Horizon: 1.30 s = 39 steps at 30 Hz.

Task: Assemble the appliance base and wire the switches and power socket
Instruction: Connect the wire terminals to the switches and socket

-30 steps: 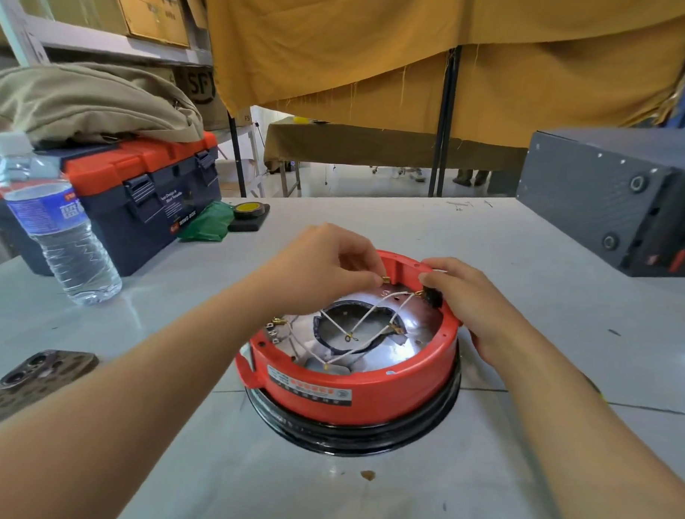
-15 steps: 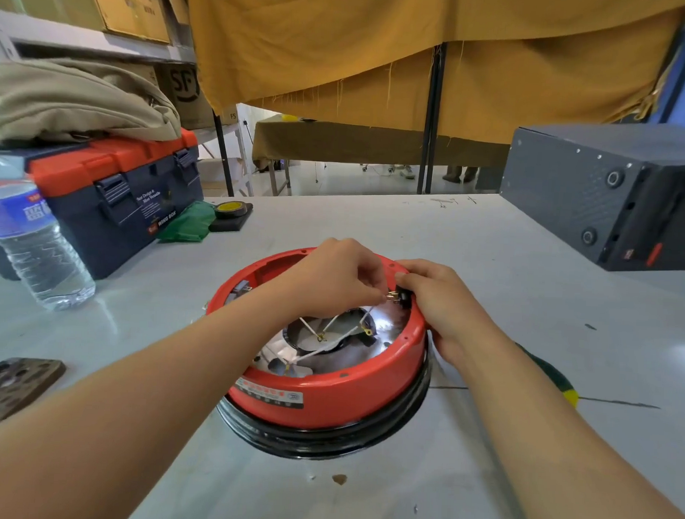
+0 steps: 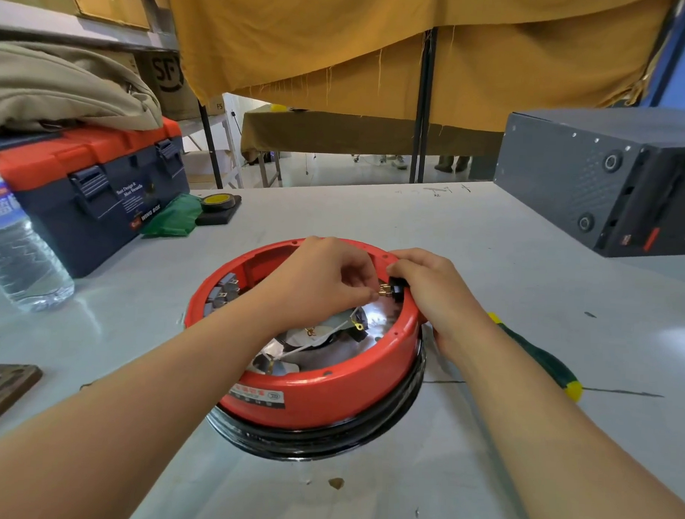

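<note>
A round red appliance base (image 3: 320, 394) with a black rim below stands upside down on the white table (image 3: 488, 264). Inside lie a shiny metal plate and white wires (image 3: 310, 345) with brass terminals. Grey switches (image 3: 221, 290) sit in the far left wall. My left hand (image 3: 320, 282) reaches over the base and pinches a brass wire terminal (image 3: 382, 291) against a black socket (image 3: 396, 290) in the right wall. My right hand (image 3: 435, 289) grips that socket and the rim from outside.
A green and yellow screwdriver (image 3: 543, 359) lies under my right forearm. A blue and orange toolbox (image 3: 91, 188), a water bottle (image 3: 18, 255), a green cloth (image 3: 175, 218) and a tape roll (image 3: 218, 202) stand at the left. A dark grey box (image 3: 592, 178) sits at the right.
The view has shifted, so the base now sits more centred and nearer. My left hand has moved right, bringing the terminal up to the socket that my right hand holds.
</note>
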{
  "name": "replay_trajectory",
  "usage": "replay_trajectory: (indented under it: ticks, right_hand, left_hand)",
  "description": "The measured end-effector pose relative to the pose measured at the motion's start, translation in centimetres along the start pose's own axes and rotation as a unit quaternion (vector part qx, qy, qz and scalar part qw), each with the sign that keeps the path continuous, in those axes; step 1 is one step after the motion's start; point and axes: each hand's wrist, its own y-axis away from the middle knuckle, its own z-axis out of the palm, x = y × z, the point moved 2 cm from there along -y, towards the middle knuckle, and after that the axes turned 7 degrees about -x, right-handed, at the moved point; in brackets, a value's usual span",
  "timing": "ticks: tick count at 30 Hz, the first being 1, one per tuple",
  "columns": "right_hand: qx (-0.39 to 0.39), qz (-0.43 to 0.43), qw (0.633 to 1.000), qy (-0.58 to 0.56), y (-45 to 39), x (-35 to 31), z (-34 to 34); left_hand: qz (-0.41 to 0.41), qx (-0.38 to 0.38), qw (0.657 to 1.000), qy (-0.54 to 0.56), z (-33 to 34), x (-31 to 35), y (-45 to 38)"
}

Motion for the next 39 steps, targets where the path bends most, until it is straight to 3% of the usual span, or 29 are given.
replay_trajectory:
  ticks: [26, 39]
  right_hand:
    - [0.008, -0.012, 1.0, 0.013, -0.1, 0.0, 0.1]
    - [-0.063, 0.009, 0.998, 0.01, 0.3, -0.1, 0.4]
  left_hand:
    - [0.027, 0.016, 0.998, -0.06, 0.9, 0.1, -0.3]
    - [0.027, 0.019, 0.996, -0.085, 1.3, 0.3, -0.4]
